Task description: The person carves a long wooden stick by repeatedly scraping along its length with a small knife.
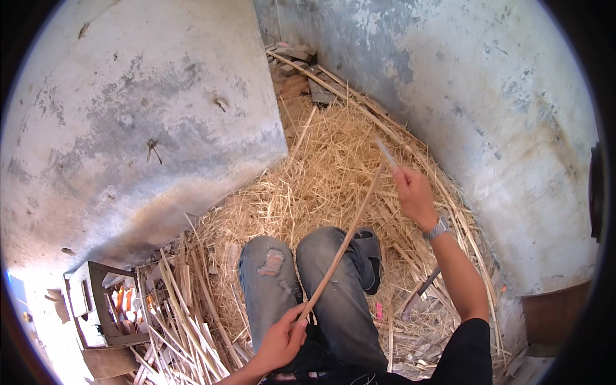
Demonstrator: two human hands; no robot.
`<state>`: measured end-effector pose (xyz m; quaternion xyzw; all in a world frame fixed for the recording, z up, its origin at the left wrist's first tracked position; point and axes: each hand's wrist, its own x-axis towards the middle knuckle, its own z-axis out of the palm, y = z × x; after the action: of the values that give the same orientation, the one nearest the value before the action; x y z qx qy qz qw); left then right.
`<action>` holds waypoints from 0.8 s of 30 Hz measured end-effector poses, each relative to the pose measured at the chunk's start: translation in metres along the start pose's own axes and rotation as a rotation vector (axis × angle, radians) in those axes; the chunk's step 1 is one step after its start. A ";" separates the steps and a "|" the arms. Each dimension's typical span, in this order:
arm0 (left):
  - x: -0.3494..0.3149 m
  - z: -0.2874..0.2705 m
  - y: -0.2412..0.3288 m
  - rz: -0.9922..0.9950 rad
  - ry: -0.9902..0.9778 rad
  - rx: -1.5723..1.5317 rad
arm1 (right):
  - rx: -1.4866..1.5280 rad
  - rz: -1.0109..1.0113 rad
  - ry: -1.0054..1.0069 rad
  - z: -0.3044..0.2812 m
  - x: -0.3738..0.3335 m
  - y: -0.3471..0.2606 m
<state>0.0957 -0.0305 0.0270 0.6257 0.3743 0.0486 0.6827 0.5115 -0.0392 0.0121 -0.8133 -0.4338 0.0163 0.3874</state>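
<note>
A long, thin bamboo strip (341, 249) slants across my right thigh, its far end reaching up over the shavings. My left hand (282, 340) is closed around its near end, close to my lap. To the right of the strip's far end, my right hand (414, 194) grips a knife, its handle hidden in my fist. The pale knife blade (386, 153) points up and to the left, apart from the strip. A heap of curly bamboo shavings (321, 186) covers the ground in front of my knees.
Split bamboo strips (186, 308) lie piled at my left, beside a dark-framed box (106, 308). Longer strips (378, 119) run along the right wall (507, 128). A dark curved-ended tool (420, 295) rests right of my foot. Bricks (295, 61) sit in the far corner; a wall block (160, 109) stands left.
</note>
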 end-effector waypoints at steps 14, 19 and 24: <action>0.041 0.012 0.004 0.019 -0.079 -0.006 | -0.205 -0.218 -0.629 0.009 -0.125 -0.089; 0.040 0.025 -0.038 0.154 0.093 -0.016 | -0.263 -0.275 -0.685 0.014 -0.133 -0.093; 0.021 0.026 -0.027 0.082 0.132 -0.149 | -0.264 -0.312 -0.515 0.023 -0.107 -0.075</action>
<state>0.1145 -0.0459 -0.0084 0.5835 0.3881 0.1452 0.6985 0.3844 -0.0779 0.0111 -0.7495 -0.6352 0.1054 0.1539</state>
